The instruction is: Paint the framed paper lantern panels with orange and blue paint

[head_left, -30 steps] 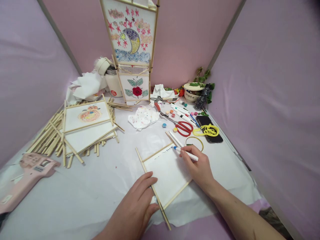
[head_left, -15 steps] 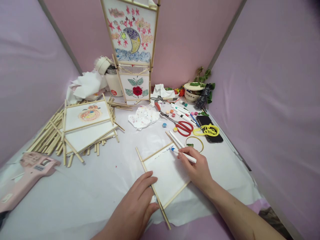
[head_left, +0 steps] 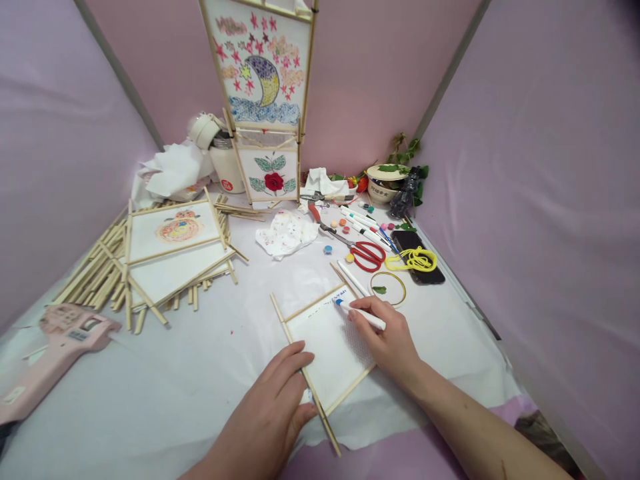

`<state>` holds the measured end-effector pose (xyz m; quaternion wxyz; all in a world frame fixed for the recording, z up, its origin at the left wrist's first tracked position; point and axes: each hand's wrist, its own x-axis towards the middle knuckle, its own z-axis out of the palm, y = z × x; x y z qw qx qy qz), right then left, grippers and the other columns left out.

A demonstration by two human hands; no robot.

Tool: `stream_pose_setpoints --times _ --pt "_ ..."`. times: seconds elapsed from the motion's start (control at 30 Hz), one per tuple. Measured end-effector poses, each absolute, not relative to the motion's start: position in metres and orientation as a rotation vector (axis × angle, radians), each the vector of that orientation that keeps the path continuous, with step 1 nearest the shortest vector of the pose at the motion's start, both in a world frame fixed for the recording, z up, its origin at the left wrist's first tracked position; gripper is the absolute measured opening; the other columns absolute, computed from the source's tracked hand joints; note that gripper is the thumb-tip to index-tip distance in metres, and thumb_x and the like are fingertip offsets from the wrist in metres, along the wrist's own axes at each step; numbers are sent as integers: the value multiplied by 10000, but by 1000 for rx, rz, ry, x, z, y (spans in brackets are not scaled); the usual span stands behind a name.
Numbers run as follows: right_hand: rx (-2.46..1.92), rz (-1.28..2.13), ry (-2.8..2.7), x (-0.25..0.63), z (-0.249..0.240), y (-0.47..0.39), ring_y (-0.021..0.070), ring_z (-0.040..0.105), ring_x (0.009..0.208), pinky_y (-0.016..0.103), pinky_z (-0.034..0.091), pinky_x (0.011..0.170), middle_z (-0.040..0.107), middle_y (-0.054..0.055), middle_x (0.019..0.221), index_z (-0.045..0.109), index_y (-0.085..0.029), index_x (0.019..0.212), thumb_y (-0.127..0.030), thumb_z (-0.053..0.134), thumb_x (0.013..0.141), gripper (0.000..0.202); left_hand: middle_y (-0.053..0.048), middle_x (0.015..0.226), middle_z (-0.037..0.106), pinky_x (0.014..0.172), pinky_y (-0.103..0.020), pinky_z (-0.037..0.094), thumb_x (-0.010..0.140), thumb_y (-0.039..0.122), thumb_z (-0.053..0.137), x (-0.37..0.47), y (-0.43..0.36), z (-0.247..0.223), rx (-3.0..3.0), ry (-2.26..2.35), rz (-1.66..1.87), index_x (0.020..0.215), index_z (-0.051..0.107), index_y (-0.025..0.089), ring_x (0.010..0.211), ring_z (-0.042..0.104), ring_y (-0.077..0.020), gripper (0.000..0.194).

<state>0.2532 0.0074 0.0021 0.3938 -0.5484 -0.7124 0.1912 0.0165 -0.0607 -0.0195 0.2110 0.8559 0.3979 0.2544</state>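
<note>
A white panel (head_left: 323, 357) edged with thin wooden sticks lies on the cloth before me, tilted in view, with small blue marks along its far edge. My left hand (head_left: 283, 393) grips the panel's left stick, fingers over the top and thumb at the near side. Pinched in my right hand (head_left: 387, 333) is a white marker (head_left: 373, 317); its blue tip meets the panel near the far right corner. A second white pen (head_left: 353, 278) and a thin stick lie just beyond that corner. Close by is a yellowish ring (head_left: 404, 288) with a green leaf inside.
Behind stands a tall stick-framed lantern (head_left: 265, 67) with moon and rose pictures. Framed panels (head_left: 175, 230) rest on a stick pile at left, near a pink glue gun (head_left: 75, 333). Red-handled scissors (head_left: 369, 257), yellow cord (head_left: 413, 260), a phone (head_left: 433, 275) and crumpled tissue (head_left: 286, 235) lie farther back.
My right hand has moved the marker slightly left and nearer along the panel's far edge. More blue marks show near the corner. My left hand keeps its grip.
</note>
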Motion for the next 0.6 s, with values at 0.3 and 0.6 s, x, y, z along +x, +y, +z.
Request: stream_pose_setpoints --times 0.3,0.6 --pt "-1328 427 -1860 251 1 5 180 655 792 310 477 724 722 23 860 638 -215 934 -267 573 901 90 -136 1298 580 1072 -505 455 935 151 490 18 -60 -19 2377 1113 698 897 516 193 1379 378 -302 63" --pt "-1257 410 -1901 247 3 4 164 652 780 307 476 729 719 11 837 636 -204 938 -234 581 893 76 -138 1310 574 1077 -513 445 942 161 486 18 -61 -19 2389 1105 704 934 521 192 1383 374 -297 48"
